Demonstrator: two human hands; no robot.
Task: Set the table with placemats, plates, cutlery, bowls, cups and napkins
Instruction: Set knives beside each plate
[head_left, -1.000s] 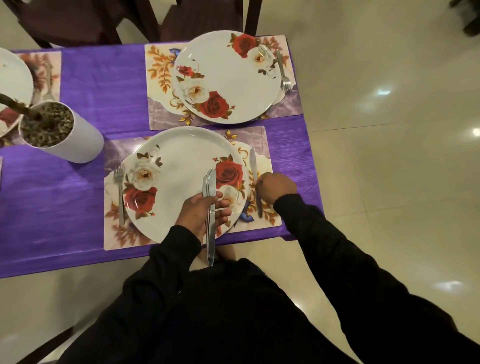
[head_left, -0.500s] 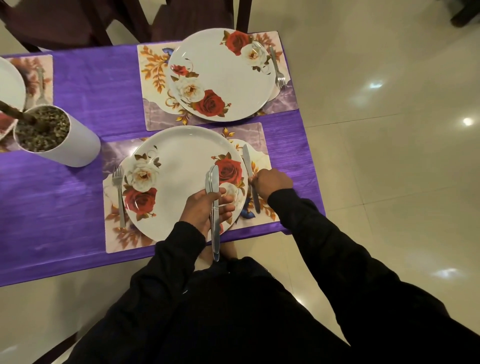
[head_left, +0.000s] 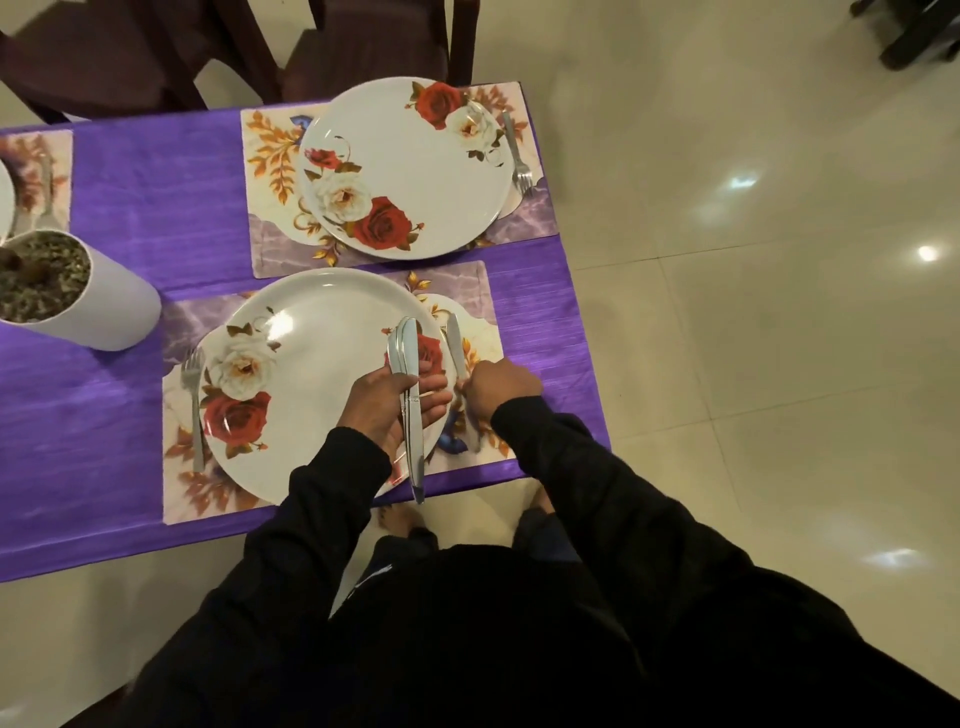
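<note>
- While gripping a bundle of table knives (head_left: 408, 384) above the near plate (head_left: 311, 384), left hand (head_left: 387, 397) curled round the handles, blades pointing away, handle ends reaching past the table's near edge.
- Right hand (head_left: 501, 387) curled down on the near placemat (head_left: 462, 317), fingers pinching the handle of a single knife (head_left: 455, 348) lying just right of the near plate, blade pointing away.
- Hands close together but apart, each holding its own cutlery; black sleeves (head_left: 571, 467) down to both wrists.
- Near plate: white with red and white roses, resting on the floral placemat near the table's front edge.
- Near fork (head_left: 193, 405) lying on the same placemat just left of that plate, tines pointing away.
- Far plate (head_left: 410, 171), same rose pattern, sitting on a second placemat (head_left: 270, 182) beyond the near setting.
- Far fork (head_left: 517, 156) on that second placemat at the plate's right rim, tines pointing toward the camera.
- No visible knife beside the far plate.
- Purple tablecloth (head_left: 130, 208) covering the table under both settings.
- White pot (head_left: 104, 306) filled with gravel-like stuff standing at left, just beside the near placemat.
- Another placemat (head_left: 36, 171) with part of a plate and a blurred piece of cutlery at the far left edge.
- Dark wooden chairs (head_left: 363, 47) behind the table; glossy pale floor tiles (head_left: 727, 260) to the right.
</note>
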